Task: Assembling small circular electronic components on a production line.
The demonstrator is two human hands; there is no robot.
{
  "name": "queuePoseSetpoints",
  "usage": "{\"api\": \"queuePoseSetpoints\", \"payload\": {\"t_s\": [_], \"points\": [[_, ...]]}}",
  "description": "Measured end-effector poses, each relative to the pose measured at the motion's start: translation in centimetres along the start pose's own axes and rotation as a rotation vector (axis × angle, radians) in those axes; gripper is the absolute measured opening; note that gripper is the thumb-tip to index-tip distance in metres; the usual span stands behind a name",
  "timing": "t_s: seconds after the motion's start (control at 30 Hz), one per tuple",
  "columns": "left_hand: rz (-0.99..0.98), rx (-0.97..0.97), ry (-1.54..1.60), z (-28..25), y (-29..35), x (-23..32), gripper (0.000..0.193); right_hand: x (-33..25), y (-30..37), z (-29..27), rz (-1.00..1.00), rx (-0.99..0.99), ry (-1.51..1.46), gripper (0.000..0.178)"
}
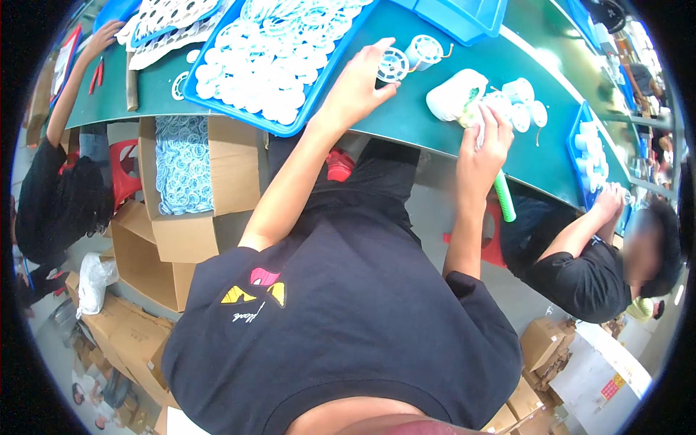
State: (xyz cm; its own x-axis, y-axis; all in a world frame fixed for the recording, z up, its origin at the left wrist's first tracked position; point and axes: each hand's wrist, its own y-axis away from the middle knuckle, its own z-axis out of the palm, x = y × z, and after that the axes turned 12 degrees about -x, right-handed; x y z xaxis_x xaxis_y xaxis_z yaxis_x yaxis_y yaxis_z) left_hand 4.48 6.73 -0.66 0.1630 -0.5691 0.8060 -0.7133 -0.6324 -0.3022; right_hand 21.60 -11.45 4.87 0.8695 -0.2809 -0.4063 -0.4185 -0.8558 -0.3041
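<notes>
Grip of left hand (360,81) holds a white reel (392,66), upper centre; right hand's (487,139) grip, beside white bundle (451,96), cannot be determined.

tray (283,130) lies left of spools (424,52) — on the table (406,105).

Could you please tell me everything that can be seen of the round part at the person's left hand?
The round part looks pale, with a circular rim and openings ringing a central hub. It could be plastic or metal. Its openwork face is turned toward the camera, and its depth is hidden. The left hand holds it between thumb and fingers, over the green table, beside a similar part. Whether it also rests on the table is unclear.
</notes>
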Motion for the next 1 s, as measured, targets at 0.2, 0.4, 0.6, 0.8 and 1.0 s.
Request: {"api": "queuePoseSetpoints", "payload": {"t_s": [0.2, 0.4, 0.6, 0.8, 1.0], "points": [[-0.143, -0.03, -0.214, -0.2, 2.4, 1.7, 0.079, -5.9, -4.7, 2.3, -0.335, -0.279, -0.313, 0.034], [-0.004, 0.035, -0.09, -0.3, 3.0, 0.2, 0.079, -5.5, -7.7, 1.9, -0.298, -0.608, -0.14, 0.024], [-0.091, 0.014, -0.29, -0.3, 3.8, 1.9, 0.075, -4.6, -7.3, 2.5, -0.322, -0.495, -0.133, 0.023], [0.083, -0.001, -0.101, -0.2, 4.0, 1.1, 0.075, -4.7, -9.7, 4.3, -0.208, -0.662, 0.094, 0.019], [0.065, 0.151, -0.19, 0.3, 4.1, 0.3, 0.063, -12.1, -9.4, 5.0, -0.573, -0.263, -0.055, 0.029]]}}
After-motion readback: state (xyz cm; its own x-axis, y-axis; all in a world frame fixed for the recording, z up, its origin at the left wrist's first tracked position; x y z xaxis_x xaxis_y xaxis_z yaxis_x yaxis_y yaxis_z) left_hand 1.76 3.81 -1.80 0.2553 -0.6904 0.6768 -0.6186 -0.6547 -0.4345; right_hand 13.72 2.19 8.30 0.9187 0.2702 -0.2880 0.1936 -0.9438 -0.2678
